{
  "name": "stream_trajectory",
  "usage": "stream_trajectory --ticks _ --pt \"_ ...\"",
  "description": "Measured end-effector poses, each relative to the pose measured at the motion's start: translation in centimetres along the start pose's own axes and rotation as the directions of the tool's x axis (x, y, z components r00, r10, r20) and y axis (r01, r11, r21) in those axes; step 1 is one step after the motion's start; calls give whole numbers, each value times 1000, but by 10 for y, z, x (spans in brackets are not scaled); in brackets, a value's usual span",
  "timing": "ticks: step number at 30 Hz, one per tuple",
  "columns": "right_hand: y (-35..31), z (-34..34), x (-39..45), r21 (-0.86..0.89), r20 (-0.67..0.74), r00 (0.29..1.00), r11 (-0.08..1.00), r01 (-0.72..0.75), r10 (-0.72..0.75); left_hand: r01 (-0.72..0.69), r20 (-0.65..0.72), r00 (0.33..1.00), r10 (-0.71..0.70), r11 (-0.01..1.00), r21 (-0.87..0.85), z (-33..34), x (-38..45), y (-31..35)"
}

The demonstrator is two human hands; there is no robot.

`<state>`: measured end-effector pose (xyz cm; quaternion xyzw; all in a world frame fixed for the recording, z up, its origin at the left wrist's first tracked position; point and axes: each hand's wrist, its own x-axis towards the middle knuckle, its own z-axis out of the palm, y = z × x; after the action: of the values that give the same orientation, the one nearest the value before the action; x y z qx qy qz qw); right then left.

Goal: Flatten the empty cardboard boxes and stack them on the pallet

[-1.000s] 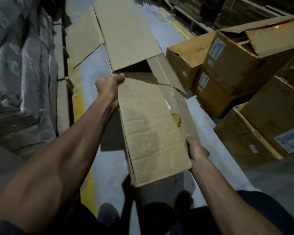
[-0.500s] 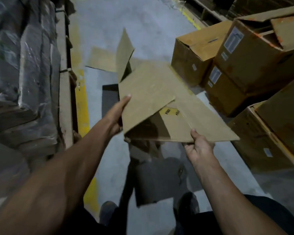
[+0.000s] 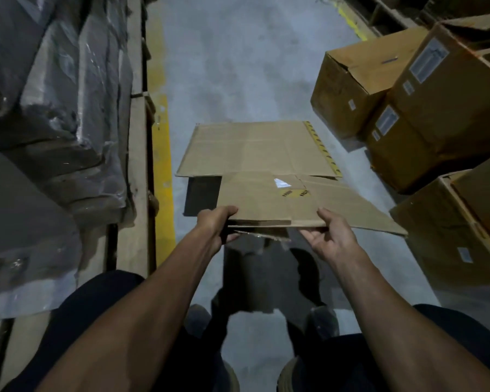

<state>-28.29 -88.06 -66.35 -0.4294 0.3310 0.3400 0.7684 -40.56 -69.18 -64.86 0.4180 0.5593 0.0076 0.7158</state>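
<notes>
A flattened brown cardboard box (image 3: 255, 154) lies nearly level in the air above the grey floor, folded over on itself, with yellow-and-black tape along its right edge. My left hand (image 3: 215, 222) grips its near edge at the left, fingers curled over the top. At the right of that near edge my right hand (image 3: 330, 233) holds the cardboard, thumb on top and fingers beneath. A torn lower layer hangs between the two hands.
Several brown cardboard boxes (image 3: 441, 108) with white labels are piled at the right. Dark plastic-wrapped goods (image 3: 54, 108) on wooden pallets (image 3: 136, 165) run along the left, beside a yellow floor line (image 3: 161, 165). My shoes show below the box.
The cardboard has gone from a half-open, tilted shape to a flat folded sheet held level. Both hands have shifted to its near edge, and the view has tipped further down.
</notes>
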Motion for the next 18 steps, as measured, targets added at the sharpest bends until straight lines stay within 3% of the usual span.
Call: stream_trajectory --ticks 4,10,15,18 --pt "2 2 6 -78 21 1000 997 -10 12 -19 -91 996 8 992 -121 -8 -27 -15" --pt "3 -1 7 -100 3 999 994 40 -40 -28 -197 980 23 999 -20 -3 -54 -41" --pt "9 -1 -2 -83 16 996 993 85 -84 192 182 974 -135 920 -342 23 -91 -51" --pt "7 -4 -7 -63 21 995 993 102 -101 231 237 966 -104 760 -608 26 -95 -53"
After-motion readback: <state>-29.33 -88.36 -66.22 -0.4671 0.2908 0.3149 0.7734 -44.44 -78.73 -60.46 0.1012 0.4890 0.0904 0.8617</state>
